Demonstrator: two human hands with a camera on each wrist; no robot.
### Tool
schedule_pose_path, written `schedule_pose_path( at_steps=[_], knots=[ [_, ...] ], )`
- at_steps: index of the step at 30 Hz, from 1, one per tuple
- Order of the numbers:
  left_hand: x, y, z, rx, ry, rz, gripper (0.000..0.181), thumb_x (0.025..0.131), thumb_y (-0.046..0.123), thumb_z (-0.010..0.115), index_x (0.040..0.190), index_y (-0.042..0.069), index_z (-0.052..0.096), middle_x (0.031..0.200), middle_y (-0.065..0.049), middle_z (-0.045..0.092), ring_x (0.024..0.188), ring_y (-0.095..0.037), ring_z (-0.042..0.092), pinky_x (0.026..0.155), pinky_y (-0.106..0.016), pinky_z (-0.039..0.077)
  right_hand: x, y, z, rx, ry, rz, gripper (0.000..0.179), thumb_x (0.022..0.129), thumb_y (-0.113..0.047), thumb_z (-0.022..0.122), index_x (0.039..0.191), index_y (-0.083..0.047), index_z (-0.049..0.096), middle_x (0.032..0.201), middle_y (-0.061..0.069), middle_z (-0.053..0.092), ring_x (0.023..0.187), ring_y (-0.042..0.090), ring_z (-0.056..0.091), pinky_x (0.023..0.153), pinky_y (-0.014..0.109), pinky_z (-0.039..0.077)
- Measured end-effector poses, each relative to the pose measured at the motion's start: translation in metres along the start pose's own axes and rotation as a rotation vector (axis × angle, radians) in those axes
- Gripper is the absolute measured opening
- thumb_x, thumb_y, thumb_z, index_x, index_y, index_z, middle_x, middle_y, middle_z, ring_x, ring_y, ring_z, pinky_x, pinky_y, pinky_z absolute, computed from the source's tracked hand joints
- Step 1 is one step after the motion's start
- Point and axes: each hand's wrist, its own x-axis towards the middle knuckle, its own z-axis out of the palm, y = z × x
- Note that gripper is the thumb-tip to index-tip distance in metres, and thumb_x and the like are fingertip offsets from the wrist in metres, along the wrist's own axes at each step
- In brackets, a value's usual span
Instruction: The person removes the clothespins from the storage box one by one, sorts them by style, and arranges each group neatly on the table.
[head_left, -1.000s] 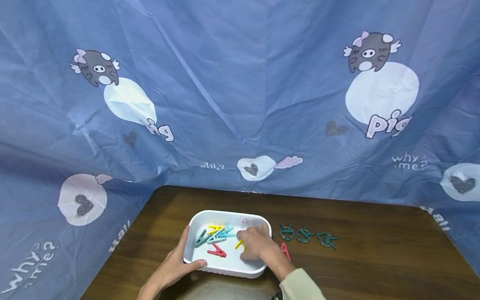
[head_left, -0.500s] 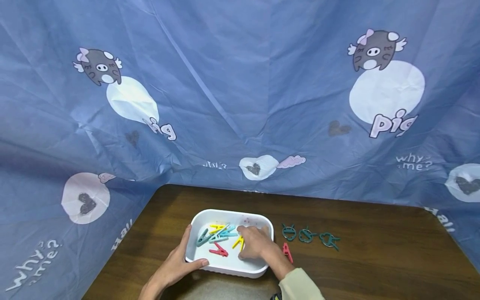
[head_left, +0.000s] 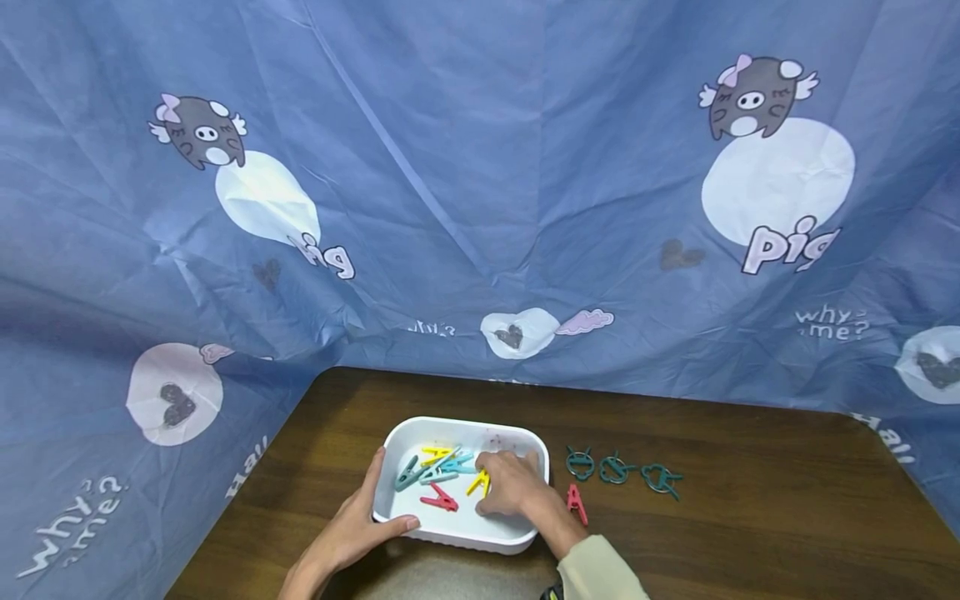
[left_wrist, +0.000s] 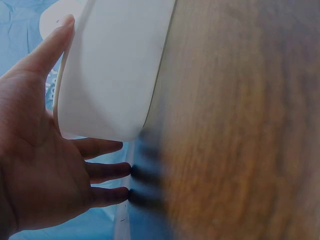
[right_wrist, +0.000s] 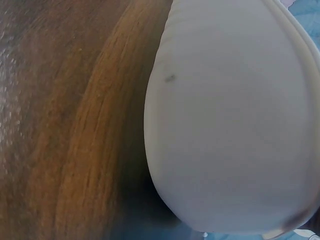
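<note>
A white plastic bin point(head_left: 457, 540) stands on the table with several clothespins inside. My left hand point(head_left: 350, 531) lies along the bin's left end, thumb on the front rim; in the left wrist view its fingers point(left_wrist: 107, 170) are straight and spread by the corner. My right hand point(head_left: 512, 486) reaches into the bin's right half, fingers bent down. A yellow clothespin point(head_left: 477, 482) shows between its thumb and index finger, partly hidden by the hand; I cannot tell whether it is pinched. To its left lie a red clothespin point(head_left: 440, 497), a dark teal clothespin point(head_left: 406, 474) and a light blue clothespin point(head_left: 459, 463).
Right of the bin, on the brown table point(head_left: 780, 483), lies another red clothespin point(head_left: 576, 503). Behind it is a row of dark green clips with rounded outlines: a left clip point(head_left: 580, 462), a middle clip point(head_left: 615, 469) and a right clip point(head_left: 661, 479). A blue printed curtain point(head_left: 450, 208) hangs behind.
More of the yellow clothespin shows from under my right hand, which has shifted slightly. My left hand stays at the bin. The whole scene drifts a little with the head camera.
</note>
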Motion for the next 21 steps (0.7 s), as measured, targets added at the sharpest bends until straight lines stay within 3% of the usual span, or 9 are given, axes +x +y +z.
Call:
schedule_pose_path(
  at_steps=[6, 21],
  knots=[
    [0.0013, -0.0014, 0.0002, 0.003, 0.001, 0.007, 0.119, 0.079, 0.041, 0.083, 0.162, 0.008, 0.005, 0.164, -0.025, 0.025, 0.145, -0.044, 0.038, 0.115, -0.059, 0.034, 0.0028, 0.0014, 0.001, 0.036, -0.018, 0.034, 0.059, 0.07, -0.03, 0.089, 0.12, -0.01, 0.066, 0.111, 0.005, 0.073, 0.102, 0.023, 0.064, 0.094, 0.052, 0.035],
    [-0.0004, -0.0009, 0.0006, 0.005, 0.005, 0.008, 0.119, 0.079, 0.041, 0.083, 0.162, 0.008, 0.005, 0.163, -0.026, 0.026, 0.145, -0.044, 0.038, 0.114, -0.058, 0.034, 0.0062, 0.0021, -0.0007, 0.131, -0.053, 0.075, 0.052, 0.071, -0.027, 0.091, 0.115, -0.008, 0.07, 0.105, 0.004, 0.072, 0.097, 0.021, 0.059, 0.092, 0.05, 0.035]
  ],
)
